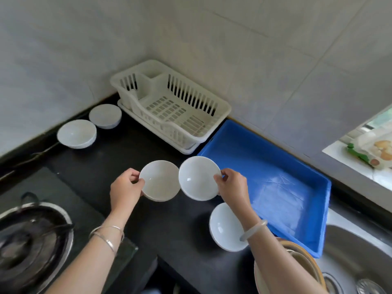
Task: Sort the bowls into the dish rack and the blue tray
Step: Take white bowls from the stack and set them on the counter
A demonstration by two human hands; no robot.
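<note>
My left hand (pixel 125 188) grips the left rim of a small white bowl (pixel 160 181) held above the black counter. My right hand (pixel 232 185) grips the right rim of a second white bowl (pixel 198 177), tilted toward me, its edge touching the first. A third white bowl (pixel 224 227) sits on the counter beneath my right forearm. Two larger white bowls (pixel 76 133) (pixel 105 116) stand at the back left. The white dish rack (pixel 169 102) stands in the corner with nothing in it. The blue tray (pixel 273 177) lies to its right, also holding nothing.
A gas stove with a dark pan (pixel 27 240) fills the lower left. A steel sink (pixel 360 262) lies at the lower right, with stacked plates (pixel 297 253) near its edge. A window sill with a bag of food (pixel 371 151) is at the right.
</note>
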